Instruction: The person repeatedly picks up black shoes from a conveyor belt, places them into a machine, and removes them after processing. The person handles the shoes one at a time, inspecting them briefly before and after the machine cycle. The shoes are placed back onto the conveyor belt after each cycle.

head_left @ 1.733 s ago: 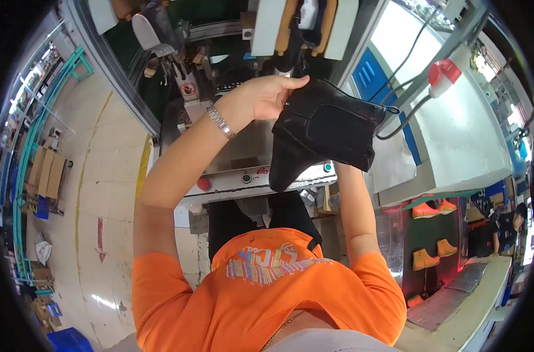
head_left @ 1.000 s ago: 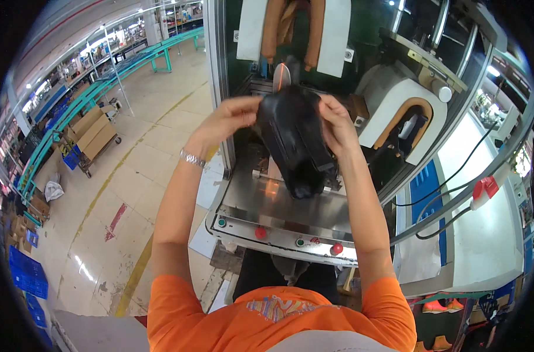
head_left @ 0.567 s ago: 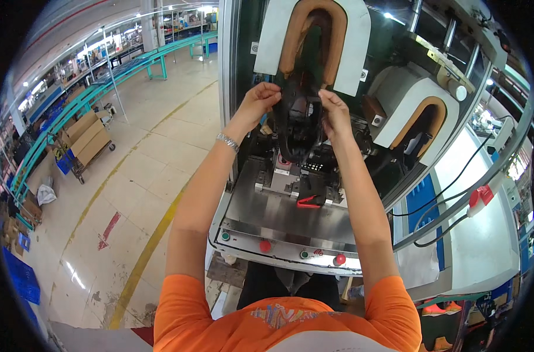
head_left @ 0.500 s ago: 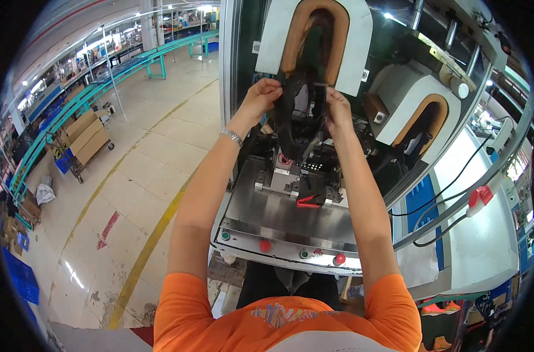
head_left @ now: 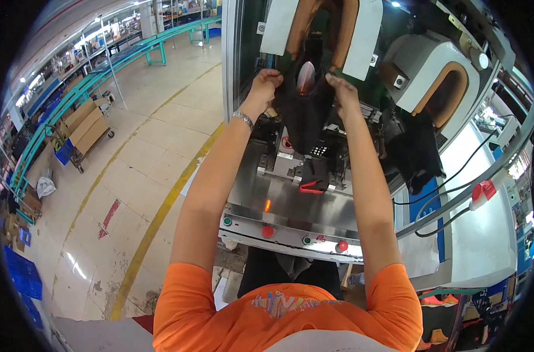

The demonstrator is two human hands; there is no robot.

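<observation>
A black shoe upper (head_left: 308, 120) hangs between my hands, pulled around a shiny rounded metal form (head_left: 305, 79) that shows through its opening. My left hand (head_left: 264, 89) pinches its left edge, and a metal watch band circles that wrist. On the other side, my right hand (head_left: 342, 94) grips the right edge with fingers and thumb. Directly above is a brown U-shaped pad (head_left: 339, 41) in a white machine housing (head_left: 364, 44). Part of the form is covered by the black material.
A second black upper (head_left: 413, 149) hangs below the right brown pad (head_left: 440, 88). Clamps with a red handle (head_left: 310, 187) stand on the steel table (head_left: 284, 202). Red buttons (head_left: 267, 231) line its front edge. A cable (head_left: 431, 205) loops at right; a cardboard-loaded cart (head_left: 88, 132) stands at left.
The upper has turned and settled over the metal form, whose shiny tip now shows. At right, black material now hangs lower below the pad. An orange reflection has appeared on the table.
</observation>
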